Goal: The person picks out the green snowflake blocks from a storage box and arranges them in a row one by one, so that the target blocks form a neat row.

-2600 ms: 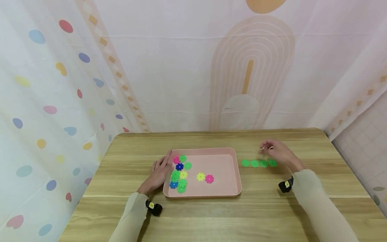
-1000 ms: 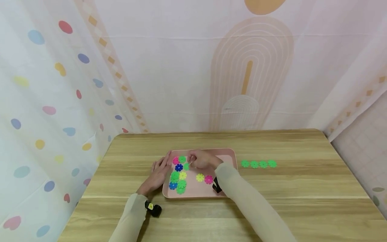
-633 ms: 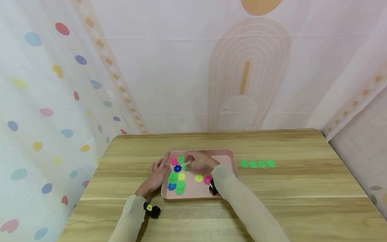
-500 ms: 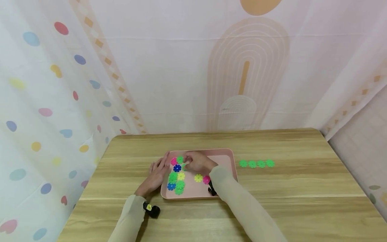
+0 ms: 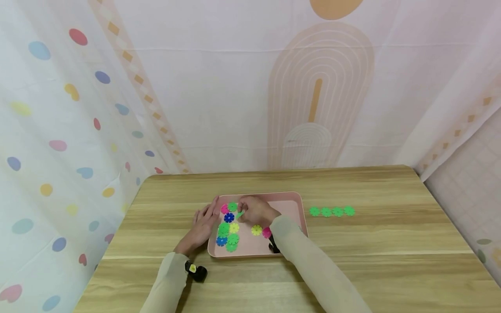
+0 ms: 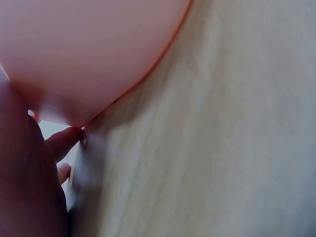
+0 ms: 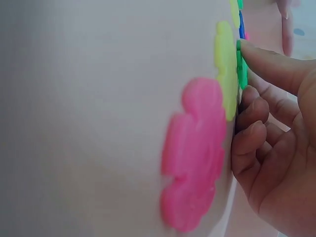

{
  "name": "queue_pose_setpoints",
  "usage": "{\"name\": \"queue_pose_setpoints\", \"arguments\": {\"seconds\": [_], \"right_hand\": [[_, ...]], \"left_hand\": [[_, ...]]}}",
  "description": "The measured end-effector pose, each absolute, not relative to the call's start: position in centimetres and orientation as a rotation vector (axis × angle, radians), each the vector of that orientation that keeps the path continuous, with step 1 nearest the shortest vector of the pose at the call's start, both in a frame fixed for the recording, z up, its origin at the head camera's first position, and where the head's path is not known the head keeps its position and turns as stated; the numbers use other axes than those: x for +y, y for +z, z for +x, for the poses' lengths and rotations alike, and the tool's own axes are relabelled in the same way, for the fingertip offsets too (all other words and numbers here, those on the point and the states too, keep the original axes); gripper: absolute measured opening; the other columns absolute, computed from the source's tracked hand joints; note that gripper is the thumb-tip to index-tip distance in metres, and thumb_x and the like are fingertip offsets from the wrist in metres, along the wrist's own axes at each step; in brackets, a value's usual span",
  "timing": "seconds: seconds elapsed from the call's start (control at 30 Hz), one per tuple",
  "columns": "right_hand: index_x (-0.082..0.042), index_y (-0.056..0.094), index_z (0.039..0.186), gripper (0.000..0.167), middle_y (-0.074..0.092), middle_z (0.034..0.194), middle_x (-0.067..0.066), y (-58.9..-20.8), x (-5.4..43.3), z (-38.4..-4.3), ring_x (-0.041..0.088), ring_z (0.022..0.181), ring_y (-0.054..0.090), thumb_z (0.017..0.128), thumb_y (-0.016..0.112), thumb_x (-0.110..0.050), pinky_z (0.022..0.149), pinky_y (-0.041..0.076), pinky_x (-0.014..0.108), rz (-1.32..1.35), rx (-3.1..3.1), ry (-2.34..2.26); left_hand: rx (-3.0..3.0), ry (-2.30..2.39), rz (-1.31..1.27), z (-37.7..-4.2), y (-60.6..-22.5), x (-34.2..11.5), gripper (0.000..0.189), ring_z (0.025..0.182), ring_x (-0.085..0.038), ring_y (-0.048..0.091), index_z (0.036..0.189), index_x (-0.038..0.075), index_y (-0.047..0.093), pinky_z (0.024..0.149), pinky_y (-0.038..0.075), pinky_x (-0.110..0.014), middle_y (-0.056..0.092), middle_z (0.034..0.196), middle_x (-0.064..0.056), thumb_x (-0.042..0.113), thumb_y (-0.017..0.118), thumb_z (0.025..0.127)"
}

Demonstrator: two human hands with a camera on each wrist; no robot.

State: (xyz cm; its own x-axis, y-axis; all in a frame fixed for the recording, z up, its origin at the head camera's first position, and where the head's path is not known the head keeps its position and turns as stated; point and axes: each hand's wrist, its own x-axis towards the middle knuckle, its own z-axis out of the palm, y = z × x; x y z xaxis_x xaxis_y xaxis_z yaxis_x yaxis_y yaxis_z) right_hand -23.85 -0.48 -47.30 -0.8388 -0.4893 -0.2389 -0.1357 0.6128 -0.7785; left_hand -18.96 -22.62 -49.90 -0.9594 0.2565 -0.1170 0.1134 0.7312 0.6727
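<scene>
green disc (image 7: pixel 242 70) (tilted) in right hand (image 5: pixel 256 211)

Right of your right hand (image 5: pixel 256 211), bare tray (image 5: pixel 288 208) floor gives passage; leftward, discs (image 5: pixel 232 238) and your left hand (image 5: pixel 202 227) obstruct.

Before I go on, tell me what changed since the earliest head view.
The right hand moved left from the row of four green snowflake discs into the pink tray, and pinches another green disc, tipped up. The left hand stayed at the tray's rim; the row stayed put.

High head view — close wrist views
</scene>
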Motion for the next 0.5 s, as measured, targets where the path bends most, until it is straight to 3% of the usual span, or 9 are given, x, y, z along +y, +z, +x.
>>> {"name": "queue_pose_setpoints", "arguments": {"seconds": [0.5], "right_hand": [[-0.01,0.059,0.094,0.019,0.054,0.087,0.002,-47.43,-0.09,-23.76,0.017,0.079,0.05,0.086,0.076,-0.005,0.065,0.044,0.027,-0.489,2.332,-1.21]], "left_hand": [[2.731,1.017,0.277,-18.92,-49.78,-22.59,0.061,0.15,-0.04,0.0,0.161,0.022,-0.004,0.115,-0.016,-0.059,0.009,0.166,-0.015,0.046,0.016,0.108]]}}
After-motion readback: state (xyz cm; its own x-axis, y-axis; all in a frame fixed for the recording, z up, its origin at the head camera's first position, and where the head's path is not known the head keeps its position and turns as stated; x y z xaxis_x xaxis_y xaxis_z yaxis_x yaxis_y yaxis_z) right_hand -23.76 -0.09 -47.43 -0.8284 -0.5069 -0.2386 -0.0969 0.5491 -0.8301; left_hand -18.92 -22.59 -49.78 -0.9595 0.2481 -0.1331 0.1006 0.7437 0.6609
